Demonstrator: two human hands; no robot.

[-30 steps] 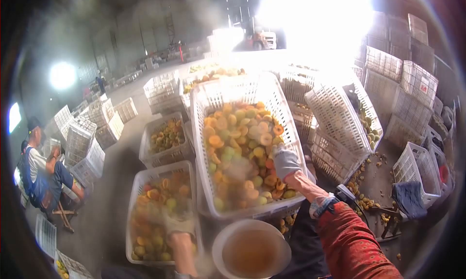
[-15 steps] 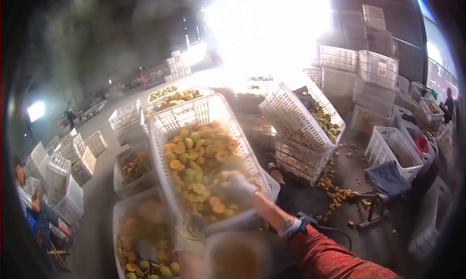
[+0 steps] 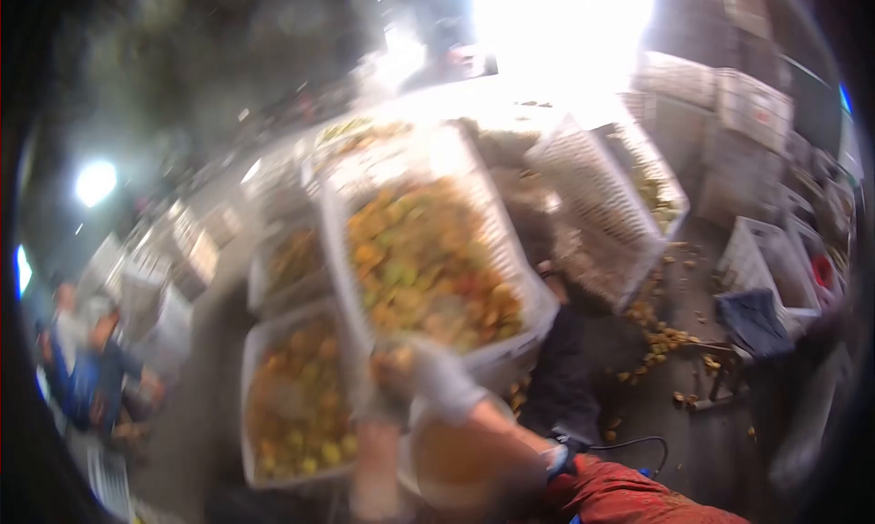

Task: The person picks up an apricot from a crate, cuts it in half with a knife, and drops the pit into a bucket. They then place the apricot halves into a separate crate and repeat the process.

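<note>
A large white plastic crate (image 3: 507, 237) stands tilted in front of me, heaped with halved yellow-orange and green fruit (image 3: 419, 260) that look like apricots. My right hand (image 3: 442, 378), in a pale glove, is at the crate's near edge, reaching left. Close beside it is my left hand (image 3: 375, 392), heavily smeared by motion. An orange-brown patch (image 3: 394, 360) shows where the hands meet; I cannot tell whether it is a fruit in the fingers. Below my right forearm sits a round pale bucket (image 3: 410, 460) with brownish contents. Another white crate (image 3: 248, 415) of fruit stands at the lower left.
Further crates of fruit stand behind, with a tilted white crate (image 3: 583, 173) to the right. Fruit pieces (image 3: 661, 342) litter the floor there. A dark cloth (image 3: 755, 322) hangs by a white crate (image 3: 775, 273). Seated people (image 3: 105, 369) are at the far left.
My right hand has drawn back from the fruit heap to the crate's near edge, beside my left hand. The view has swung left, shifting the scene rightward and blurring it.
</note>
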